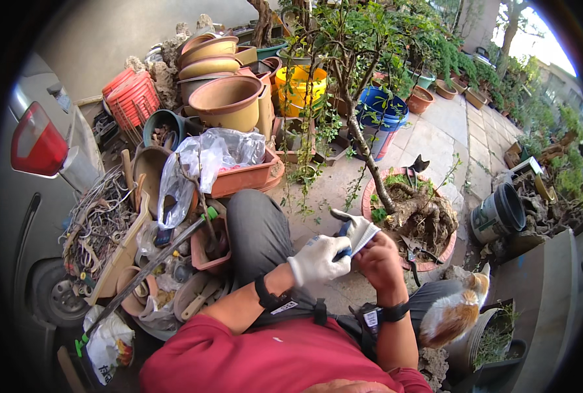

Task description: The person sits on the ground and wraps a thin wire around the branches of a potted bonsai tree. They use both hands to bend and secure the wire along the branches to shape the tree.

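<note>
A white work glove [362,230] with dark fingertips is held up in front of my right knee. My left hand [319,259] wears a matching white glove, its fingers curled closed around part of the loose one. My bare right hand [379,261] pinches the loose glove's cuff. Just beyond stands a potted tree [370,154] with a leaning trunk and a thick gnarled base in a round pinkish pot [449,245]. On the pot's near rim lie pruning shears [414,257]. A small black thing [417,165] rests at its far rim.
An orange-and-white cat [455,308] sits close by my right leg. Stacked plastic pots [226,101], red crates [129,98] and a wire heap [98,229] crowd the left beside a parked vehicle [16,196]. Yellow [299,88] and blue [380,111] buckets stand ahead.
</note>
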Available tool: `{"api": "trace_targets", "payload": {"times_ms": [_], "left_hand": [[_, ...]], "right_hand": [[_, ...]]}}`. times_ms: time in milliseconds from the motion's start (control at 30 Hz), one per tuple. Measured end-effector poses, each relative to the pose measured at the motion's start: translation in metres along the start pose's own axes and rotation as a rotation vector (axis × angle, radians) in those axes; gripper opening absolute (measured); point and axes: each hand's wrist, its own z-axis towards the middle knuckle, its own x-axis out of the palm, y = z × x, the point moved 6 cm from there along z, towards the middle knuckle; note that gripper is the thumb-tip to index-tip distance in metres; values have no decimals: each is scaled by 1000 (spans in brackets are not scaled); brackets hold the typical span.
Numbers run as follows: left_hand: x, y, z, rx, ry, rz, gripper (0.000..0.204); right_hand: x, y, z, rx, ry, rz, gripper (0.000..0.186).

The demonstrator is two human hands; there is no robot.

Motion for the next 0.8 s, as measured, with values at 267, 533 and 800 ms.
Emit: {"api": "trace_targets", "payload": {"times_ms": [267, 533, 800], "left_hand": [[11, -21, 5, 240, 67, 35, 9], [26, -8, -10, 77, 377, -118, 15], [20, -33, -9, 217, 465, -170, 20]], "right_hand": [[3, -12, 17, -186, -36, -275, 26], [54, 1, 17, 69, 277, 217, 46], [65, 10, 37, 6, 63, -378, 50]]}}
